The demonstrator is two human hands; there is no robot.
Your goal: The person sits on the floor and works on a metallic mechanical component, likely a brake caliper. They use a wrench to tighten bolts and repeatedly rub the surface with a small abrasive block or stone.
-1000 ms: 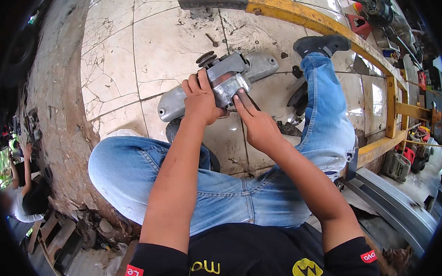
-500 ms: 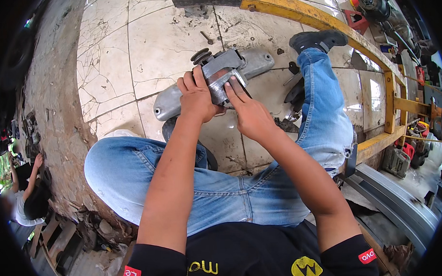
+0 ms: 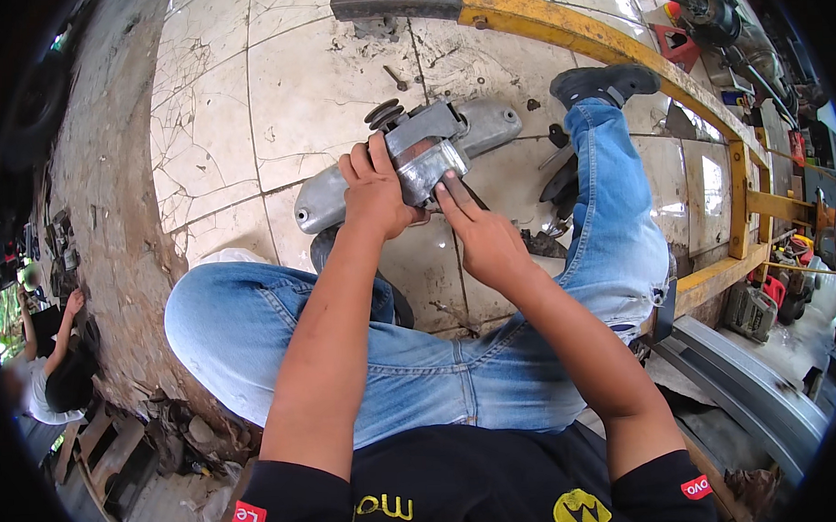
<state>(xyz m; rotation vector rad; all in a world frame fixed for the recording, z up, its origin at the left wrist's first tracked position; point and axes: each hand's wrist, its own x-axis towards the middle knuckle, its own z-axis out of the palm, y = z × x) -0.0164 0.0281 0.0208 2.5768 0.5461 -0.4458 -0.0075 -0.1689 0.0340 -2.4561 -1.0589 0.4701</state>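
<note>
A grey metal machine part [image 3: 430, 168], with a rounded housing and a dark grooved pulley [image 3: 384, 113] at its far left corner, rests across a long grey metal casting [image 3: 322, 200] on the tiled floor. My left hand [image 3: 376, 196] is wrapped round the near left side of the machine part, its thumb partly hidden. With index and middle fingers stretched together, my right hand [image 3: 484, 229] presses on the housing's near right edge. A thin dark strip [image 3: 476, 196] shows beside those fingertips; its kind is unclear, and my other right fingers are curled under.
A loose bolt [image 3: 395, 77] lies on the tiles beyond the part. Dark metal pieces [image 3: 562, 178] lie by my right leg. A yellow metal frame [image 3: 603, 35] runs along the far and right sides. Another person [image 3: 58, 366] is at the far left.
My right fingertips have slid toward me along the housing, uncovering more of its bright surface. The left hand keeps its hold. The whole view has shifted slightly.
</note>
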